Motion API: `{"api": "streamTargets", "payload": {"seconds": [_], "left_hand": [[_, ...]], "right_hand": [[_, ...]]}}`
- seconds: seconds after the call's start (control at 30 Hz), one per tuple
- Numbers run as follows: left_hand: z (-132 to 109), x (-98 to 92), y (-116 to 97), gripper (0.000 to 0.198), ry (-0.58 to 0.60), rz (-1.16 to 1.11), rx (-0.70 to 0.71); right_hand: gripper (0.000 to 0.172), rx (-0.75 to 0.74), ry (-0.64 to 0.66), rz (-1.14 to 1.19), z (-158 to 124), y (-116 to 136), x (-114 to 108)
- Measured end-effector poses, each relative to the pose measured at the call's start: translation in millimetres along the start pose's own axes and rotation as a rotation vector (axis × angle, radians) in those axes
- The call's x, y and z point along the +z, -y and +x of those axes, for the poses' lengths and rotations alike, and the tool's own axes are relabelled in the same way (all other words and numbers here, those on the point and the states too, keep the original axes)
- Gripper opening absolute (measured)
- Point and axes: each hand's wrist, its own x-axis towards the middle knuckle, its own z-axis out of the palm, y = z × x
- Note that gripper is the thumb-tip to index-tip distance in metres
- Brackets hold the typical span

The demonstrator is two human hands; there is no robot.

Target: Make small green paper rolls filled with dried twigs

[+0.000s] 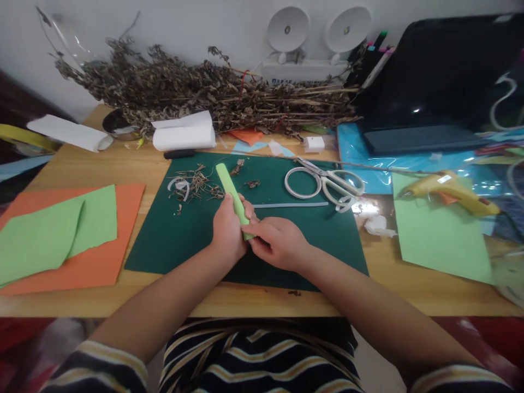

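Note:
A strip of light green paper (230, 188), rolled or folded into a narrow length, slants over the dark green cutting mat (164, 234). My left hand (229, 226) wraps round its middle, thumb along the near side. At the lower end, my right hand (280, 240) pinches the green paper between thumb and fingers. Beyond my hands a translucent glue stick (292, 205) lies on the mat, with scissors (323, 177) resting at its upper right. Dry stem scraps (196, 183) are scattered to the left of the paper.
Green sheets (41, 240) on orange paper (123, 234) lie at left. A yellow glue gun (450, 191) rests on another green sheet (442, 240) at right. Dried plant stalks (196, 87), a white paper roll (184, 136) and a double lamp (289, 30) stand behind.

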Motion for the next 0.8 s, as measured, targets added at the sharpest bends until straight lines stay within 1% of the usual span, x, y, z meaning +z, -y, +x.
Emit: {"api": "streamTargets", "payload": {"seconds": [0.23,0.37,0.53,0.67,0.8], "left_hand": [[1.8,-3.5,-2.2,0.025,0.034,-0.019,-0.015],[2.4,-4.2,-2.7,0.026,0.022,-0.011,-0.024],[3.0,-4.0,-1.6,0.026,0.014,-0.011,-0.024],[2.9,-4.5,-0.7,0.026,0.018,-0.017,-0.03],[3.6,-4.0,-5.0,0.025,0.01,-0.024,-0.063]], "right_hand": [[0.02,0.006,0.066,0.102,2.9,0.4,-6.6],[0.02,0.014,0.052,0.113,3.8,0.0,-8.0],[0.02,0.033,0.038,0.099,2.8,0.3,-4.2],[0.021,0.047,0.056,0.126,1.9,-0.5,-4.2],[0.023,0.041,0.092,0.199,1.9,-3.6,-8.7]]}}
